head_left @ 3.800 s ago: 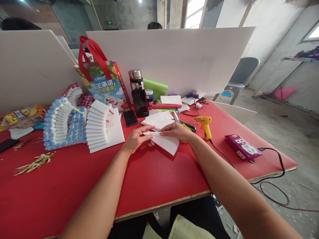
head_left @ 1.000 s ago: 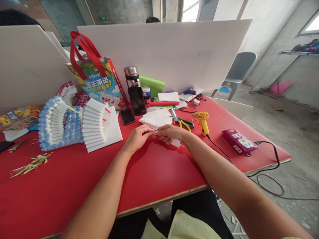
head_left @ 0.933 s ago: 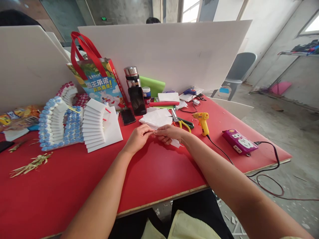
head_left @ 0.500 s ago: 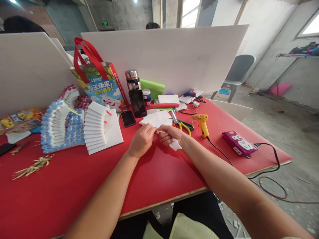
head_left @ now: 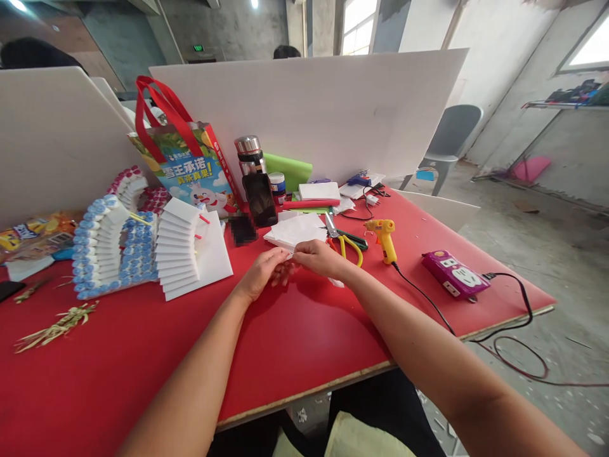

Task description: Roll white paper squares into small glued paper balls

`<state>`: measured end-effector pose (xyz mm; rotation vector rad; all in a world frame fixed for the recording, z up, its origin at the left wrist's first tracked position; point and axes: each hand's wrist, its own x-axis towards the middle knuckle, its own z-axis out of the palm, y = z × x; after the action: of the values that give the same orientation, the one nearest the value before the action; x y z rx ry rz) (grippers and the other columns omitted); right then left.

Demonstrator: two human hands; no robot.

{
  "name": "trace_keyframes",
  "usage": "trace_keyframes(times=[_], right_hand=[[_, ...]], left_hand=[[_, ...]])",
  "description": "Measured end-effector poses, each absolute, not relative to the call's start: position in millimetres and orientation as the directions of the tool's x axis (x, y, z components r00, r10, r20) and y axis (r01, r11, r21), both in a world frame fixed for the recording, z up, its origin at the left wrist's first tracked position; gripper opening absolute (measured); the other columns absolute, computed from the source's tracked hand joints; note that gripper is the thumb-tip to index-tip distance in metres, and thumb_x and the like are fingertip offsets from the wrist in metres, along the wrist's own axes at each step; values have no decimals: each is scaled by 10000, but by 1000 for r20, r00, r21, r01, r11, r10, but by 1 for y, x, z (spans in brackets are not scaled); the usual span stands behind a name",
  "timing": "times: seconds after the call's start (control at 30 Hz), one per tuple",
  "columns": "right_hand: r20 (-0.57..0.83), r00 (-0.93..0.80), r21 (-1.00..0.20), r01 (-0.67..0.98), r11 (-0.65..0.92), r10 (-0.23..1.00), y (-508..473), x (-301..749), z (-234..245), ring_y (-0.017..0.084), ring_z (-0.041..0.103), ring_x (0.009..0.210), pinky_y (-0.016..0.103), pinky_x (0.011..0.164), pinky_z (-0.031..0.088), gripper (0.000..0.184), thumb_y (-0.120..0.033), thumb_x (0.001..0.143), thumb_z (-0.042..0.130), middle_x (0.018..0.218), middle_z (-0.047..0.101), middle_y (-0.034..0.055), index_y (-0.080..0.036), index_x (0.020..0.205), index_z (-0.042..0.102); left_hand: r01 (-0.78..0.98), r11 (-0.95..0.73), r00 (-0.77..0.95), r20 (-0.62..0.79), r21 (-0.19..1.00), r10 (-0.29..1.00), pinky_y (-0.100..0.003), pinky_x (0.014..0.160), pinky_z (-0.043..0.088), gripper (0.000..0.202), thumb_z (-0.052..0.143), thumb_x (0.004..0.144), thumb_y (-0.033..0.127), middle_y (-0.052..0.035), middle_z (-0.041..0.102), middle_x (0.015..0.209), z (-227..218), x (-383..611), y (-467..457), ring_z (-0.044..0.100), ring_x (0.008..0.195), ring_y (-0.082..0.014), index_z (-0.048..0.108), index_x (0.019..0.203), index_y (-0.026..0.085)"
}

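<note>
Over the red table, my left hand (head_left: pixel 261 273) pinches one end of a thin white piece of paper (head_left: pixel 290 255). The fingers of my right hand (head_left: pixel 314 256) are closed on the same paper, close beside the left fingertips. A loose white end shows below the right wrist; most of the paper is hidden by the hands. Just beyond them lies a stack of white paper sheets (head_left: pixel 297 230). Scissors with yellow handles (head_left: pixel 353 251) rest right of the stack, and a yellow glue gun (head_left: pixel 384 238) stands further right.
To the left are a fan-shaped white board model (head_left: pixel 178 254) and a blue-and-white folded piece (head_left: pixel 98 254). A gift bag (head_left: pixel 195 168), a thermos (head_left: pixel 250 155) and a phone (head_left: pixel 260 200) stand behind. A purple power strip (head_left: pixel 454 273) with a cable sits at right.
My hands have shifted slightly left. The right hand has turned over, its back now facing up, and the loose paper end has swung mostly out of sight below it.
</note>
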<state>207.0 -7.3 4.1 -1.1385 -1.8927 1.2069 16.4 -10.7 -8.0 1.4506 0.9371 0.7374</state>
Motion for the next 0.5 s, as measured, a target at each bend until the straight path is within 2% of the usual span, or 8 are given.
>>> trace_keyframes(times=[0.07,0.23,0.5], right_hand=[[51,-448,-890,385,244,893,-5,208,2,110,502,670,230,619,356,188,-269,797,496,669,589,-13,-160,669,580],[22,-431,-849,469,245,902,-1,210,0,113,469,668,243,604,325,188,-285,792,485,686,566,-16,-168,667,562],[10,-442,-786,551,280,897,-5,213,0,109,411,645,256,586,273,238,-364,830,509,675,513,-21,-177,682,525]], left_hand=[[202,-32,502,-76,979,861,-214,422,290,324,491,936,488,-7,613,705,-9,18,-12,531,491,-95,573,894,177],[279,-154,535,-20,948,845,-218,459,321,302,471,967,479,31,548,661,-11,21,-15,470,482,-81,537,885,196],[327,-139,518,-54,935,854,-229,474,330,255,495,938,422,22,569,662,-14,20,-10,470,471,-90,521,827,194]])
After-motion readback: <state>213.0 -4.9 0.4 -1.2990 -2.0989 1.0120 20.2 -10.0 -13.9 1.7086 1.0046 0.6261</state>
